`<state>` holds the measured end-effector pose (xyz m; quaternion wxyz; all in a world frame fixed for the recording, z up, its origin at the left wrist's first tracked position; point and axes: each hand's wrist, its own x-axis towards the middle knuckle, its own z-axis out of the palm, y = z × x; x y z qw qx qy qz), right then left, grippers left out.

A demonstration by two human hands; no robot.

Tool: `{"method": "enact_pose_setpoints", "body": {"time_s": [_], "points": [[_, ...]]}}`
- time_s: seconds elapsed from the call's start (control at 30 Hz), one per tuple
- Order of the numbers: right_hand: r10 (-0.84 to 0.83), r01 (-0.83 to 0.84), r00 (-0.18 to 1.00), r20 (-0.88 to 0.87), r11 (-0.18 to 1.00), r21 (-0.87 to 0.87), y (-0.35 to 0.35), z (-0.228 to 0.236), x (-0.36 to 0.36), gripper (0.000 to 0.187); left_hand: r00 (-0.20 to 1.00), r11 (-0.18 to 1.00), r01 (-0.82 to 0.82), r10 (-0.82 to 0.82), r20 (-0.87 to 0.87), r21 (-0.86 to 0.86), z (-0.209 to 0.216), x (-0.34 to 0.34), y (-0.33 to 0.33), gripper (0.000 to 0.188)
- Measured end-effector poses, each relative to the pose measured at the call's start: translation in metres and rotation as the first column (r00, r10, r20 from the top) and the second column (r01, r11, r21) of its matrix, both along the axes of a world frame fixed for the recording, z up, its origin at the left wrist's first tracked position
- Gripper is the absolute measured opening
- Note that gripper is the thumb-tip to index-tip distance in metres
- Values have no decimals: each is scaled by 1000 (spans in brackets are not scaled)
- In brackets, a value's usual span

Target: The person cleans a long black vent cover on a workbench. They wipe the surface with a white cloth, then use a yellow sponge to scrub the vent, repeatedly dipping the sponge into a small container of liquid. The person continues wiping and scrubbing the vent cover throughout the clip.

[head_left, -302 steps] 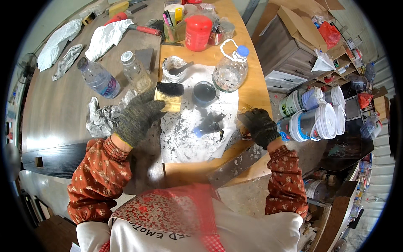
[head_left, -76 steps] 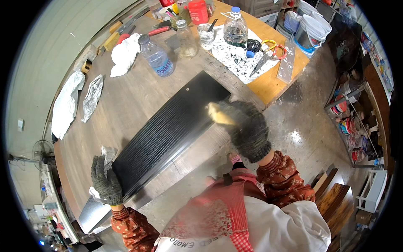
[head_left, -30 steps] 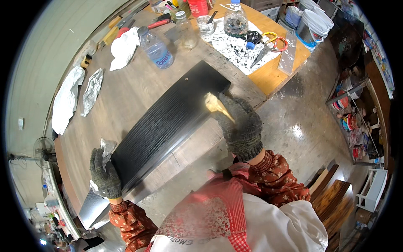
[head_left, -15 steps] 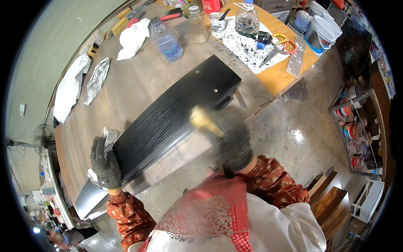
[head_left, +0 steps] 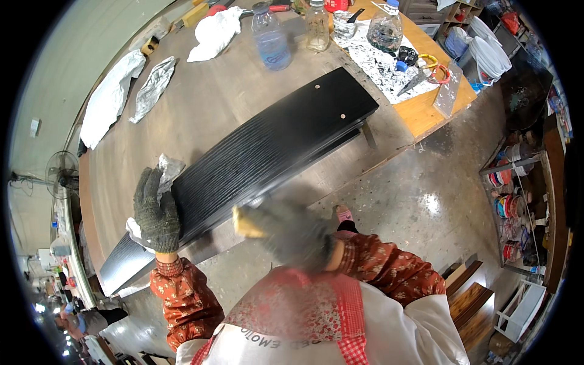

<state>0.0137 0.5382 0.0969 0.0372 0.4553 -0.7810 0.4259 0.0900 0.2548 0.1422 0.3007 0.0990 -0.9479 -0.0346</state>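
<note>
A long, black, curved board (head_left: 267,143) with a ribbed face and two holes near its far right end lies slantwise on the worktable. My left hand (head_left: 156,213), in a dark grey knit glove, rests at the board's near left part. A crumpled white rag (head_left: 170,171) is gripped under it, poking out on both sides of the palm. My right hand (head_left: 292,234), gloved alike and smeared by motion, holds a yellowish block (head_left: 246,222), perhaps a sponge or sanding block. That hand is by the board's near edge, in front of my apron.
White cloths (head_left: 112,100) lie on the worktable (head_left: 201,103). A blue-tinted plastic bottle (head_left: 271,42), a jar (head_left: 317,30), a bottle of dark liquid (head_left: 385,30) and scissors (head_left: 426,76) stand or lie at the back. Shelves of cans (head_left: 511,207) line the right.
My right hand with the yellowish block has swept left and nearer to me. My left hand stays at about the same place on the board. The whole view has shifted slightly.
</note>
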Motion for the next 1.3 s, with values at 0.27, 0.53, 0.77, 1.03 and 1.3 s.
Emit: {"method": "enact_pose_setpoints", "body": {"time_s": [0.27,0.53,0.77,1.03,1.3], "points": [[-126,103,963,-237,989,-104,-2,-4,-20,37,1000,1000,14,-14,-25,-19,2,3,3,39],[59,-62,979,-195,998,-10,-20,20,17,56,1000,999,-5,6,20,-39,0,4,1,40],[-191,239,910,-369,967,89,9,22,-22,50,1000,999,-12,13,13,-46,-2,4,-1,42],[-466,454,869,-167,884,-111,92,36,-86,40,1000,999,-19,19,0,-35,-1,4,-1,50],[-497,515,842,-211,857,34,90,26,-99,47,1000,999,-7,7,9,-49,-1,4,-2,47]]}}
